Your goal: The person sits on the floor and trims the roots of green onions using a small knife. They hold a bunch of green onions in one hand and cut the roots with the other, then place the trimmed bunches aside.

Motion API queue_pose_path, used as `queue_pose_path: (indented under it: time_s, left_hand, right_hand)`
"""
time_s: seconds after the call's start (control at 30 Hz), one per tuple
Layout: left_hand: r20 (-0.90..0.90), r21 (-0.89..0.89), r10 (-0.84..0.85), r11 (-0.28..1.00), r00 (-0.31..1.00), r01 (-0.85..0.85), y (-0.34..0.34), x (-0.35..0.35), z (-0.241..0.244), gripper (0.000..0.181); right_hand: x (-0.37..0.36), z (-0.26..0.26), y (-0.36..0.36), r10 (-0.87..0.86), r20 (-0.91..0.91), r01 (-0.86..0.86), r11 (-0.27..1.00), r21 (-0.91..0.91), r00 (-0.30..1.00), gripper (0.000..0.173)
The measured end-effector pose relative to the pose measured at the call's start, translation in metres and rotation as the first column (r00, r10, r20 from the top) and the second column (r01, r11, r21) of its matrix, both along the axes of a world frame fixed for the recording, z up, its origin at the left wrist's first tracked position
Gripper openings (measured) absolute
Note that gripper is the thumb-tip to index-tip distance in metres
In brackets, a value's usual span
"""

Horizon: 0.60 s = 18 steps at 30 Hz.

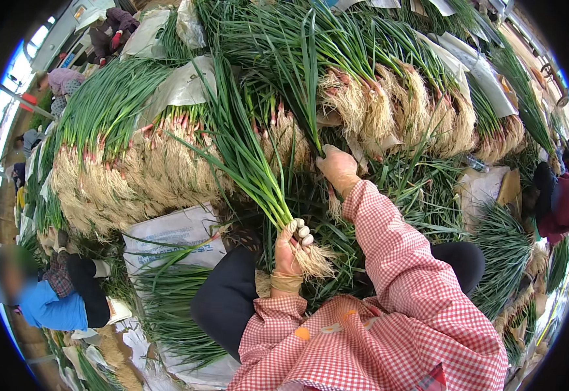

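My left hand (292,247), in a pale glove with whitish fingertips, is closed around a bunch of green garlic plants (260,181) just above their roots. The long leaves fan up and to the left, and pale roots hang past my fingers. My right hand (337,165), also gloved, grips the lower end of a green plant (311,93) whose leaves point upward; a small rooted stem hangs just below this hand. Beyond my hands lie rows of rooted plants (377,97) with reddish stem bases.
Loose green leaves (426,188) cover the ground between and beside my knees. At the left, more plants (182,303) lie on a white printed sack (177,234). A co-worker in blue (59,303) sits at the far left, another person (556,205) at the right edge.
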<state>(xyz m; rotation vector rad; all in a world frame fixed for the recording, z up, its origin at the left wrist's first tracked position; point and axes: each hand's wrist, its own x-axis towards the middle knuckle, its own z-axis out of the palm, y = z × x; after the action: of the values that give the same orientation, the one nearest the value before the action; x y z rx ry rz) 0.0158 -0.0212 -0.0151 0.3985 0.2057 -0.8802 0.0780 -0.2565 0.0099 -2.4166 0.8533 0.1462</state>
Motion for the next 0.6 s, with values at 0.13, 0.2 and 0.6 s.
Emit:
queue_pose_path:
  time_s: [0.13, 0.2, 0.6]
  left_hand:
    - [0.213, 0.411, -0.049, 0.910, 0.976, -0.044, -0.009, -0.005, 0.008, 0.024]
    - [0.230, 0.439, -0.077, 0.898, 0.970, -0.033, -0.018, -0.008, 0.008, 0.025]
    - [0.251, 0.580, -0.026, 0.804, 0.968, -0.129, -0.024, -0.030, 0.007, 0.009]
  right_hand:
    - [-0.049, 0.006, 0.029, -0.207, 0.224, -0.014, 0.705, 0.710, 0.952, 0.038]
    - [-0.072, -0.008, 0.036, -0.338, 0.186, -0.093, 0.273, 0.957, 0.923, 0.032]
    - [-0.141, 0.049, 0.083, 0.424, 0.074, -0.419, 0.905, -0.073, 0.903, 0.025]
